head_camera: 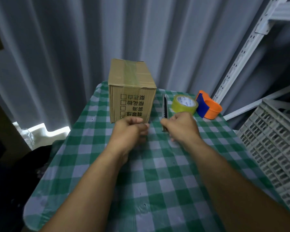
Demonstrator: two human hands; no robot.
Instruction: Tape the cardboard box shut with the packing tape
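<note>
A brown cardboard box (pixel 131 87) stands upright at the far middle of the table, flaps closed, with a strip of clear tape running over its top and down the front. My left hand (pixel 131 129) is curled into a fist just in front of the box, holding nothing I can see. My right hand (pixel 182 126) grips the handle of a utility knife (pixel 165 108), which points away from me beside the box. A yellowish roll of packing tape (pixel 185 104) lies flat to the right of the knife.
An orange and blue tape dispenser (pixel 208 106) sits right of the roll. The table has a green and white checked cloth (pixel 157 164). A white plastic crate (pixel 274 148) stands at the right, a metal shelf upright (pixel 238 61) behind it, and a grey curtain behind the table.
</note>
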